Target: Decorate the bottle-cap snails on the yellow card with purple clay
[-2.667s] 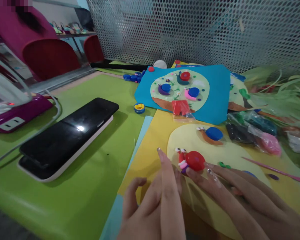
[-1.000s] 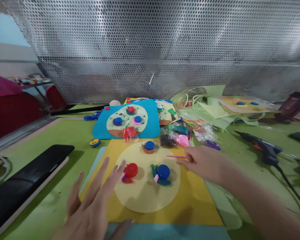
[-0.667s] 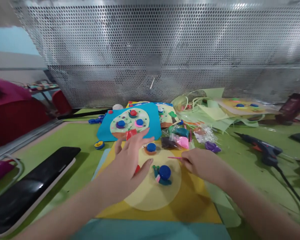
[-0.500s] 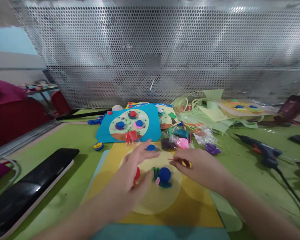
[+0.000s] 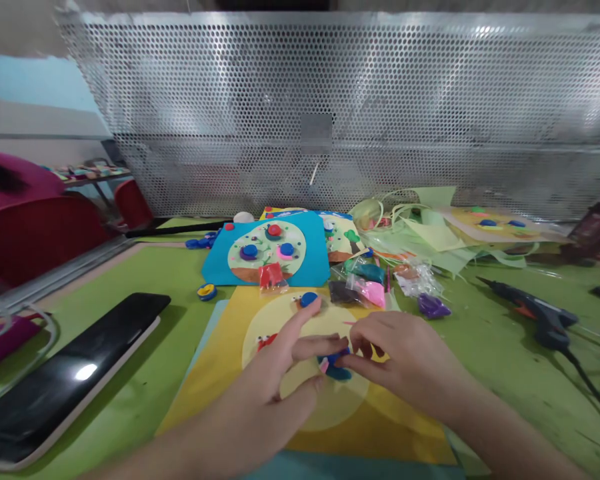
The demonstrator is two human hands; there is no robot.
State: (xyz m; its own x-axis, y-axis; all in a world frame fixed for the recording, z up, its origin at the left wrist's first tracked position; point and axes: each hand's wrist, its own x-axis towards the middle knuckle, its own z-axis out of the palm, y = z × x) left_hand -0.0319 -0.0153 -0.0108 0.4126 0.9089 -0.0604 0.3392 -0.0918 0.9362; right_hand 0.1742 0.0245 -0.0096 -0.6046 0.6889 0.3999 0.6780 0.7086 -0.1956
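A teal clay figure (image 5: 339, 373) with a blue cap (image 5: 336, 357) on its back and a small pink piece lies on a pale yellow circle (image 5: 325, 410), glued or laid on a yellow sheet (image 5: 215, 393). My left hand (image 5: 275, 380) is open, its fingers spread, with fingertips over the blue cap and partly hiding it. At the cap's right side my right hand (image 5: 400, 350) is closed in a pinch; what it holds, if anything, is hidden. A red clay piece with eyes (image 5: 266, 341) and another blue cap (image 5: 309, 299) sit on the same circle. Beside my right knuckles shows a thin pink bit (image 5: 349, 323).
Behind stands a blue card (image 5: 315, 250) with capped figures. Bags of red clay (image 5: 271, 275), pink clay (image 5: 373, 292) and purple clay (image 5: 433, 305) lie about. A glue gun (image 5: 535, 310) is at right, a long black-topped case (image 5: 75, 373) at left. A perforated metal panel (image 5: 230, 120) rises behind.
My right hand has come down to the blue cap, and my left fingers have moved right onto it, now covering part of the figure. The view has shifted slightly.
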